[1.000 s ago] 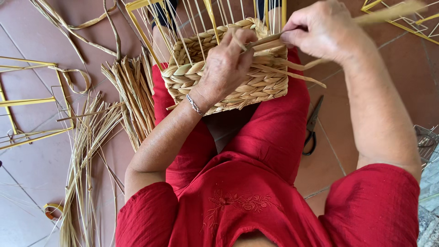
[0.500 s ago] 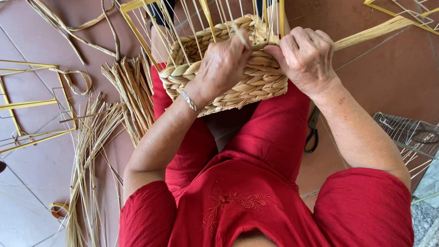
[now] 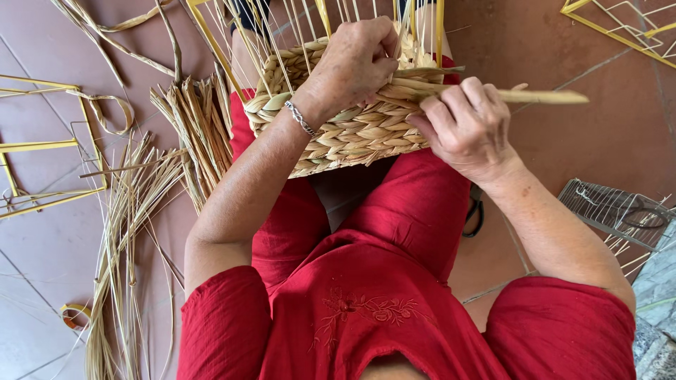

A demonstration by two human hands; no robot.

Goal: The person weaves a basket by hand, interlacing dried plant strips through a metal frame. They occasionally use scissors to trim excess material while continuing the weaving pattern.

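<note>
**Several woven rows done, bare stakes still standing above**

Several rows of flat, pale straw already wrap the lower part of the basket, which rests on the person's lap, against the red-clad thighs. The woven band looks tight and even along the near side. Above it, thin upright stakes on a yellow wire frame rise bare toward the top edge of the view, so by my judgement much of the wall is yet to be woven; how tall the basket is meant to be, I cannot tell.

The left hand is curled over the top row, fingers pressed down among the stakes, steadying the weave. The right hand is closed round a long flat strand, pinching it between thumb and fingers; the strand runs out to the right from the top row.

On the tiled floor, to the person's left, lies a loose bundle of straw and more empty yellow frames. Scissors peek out beside the right thigh, and a wire rack sits further right.
</note>
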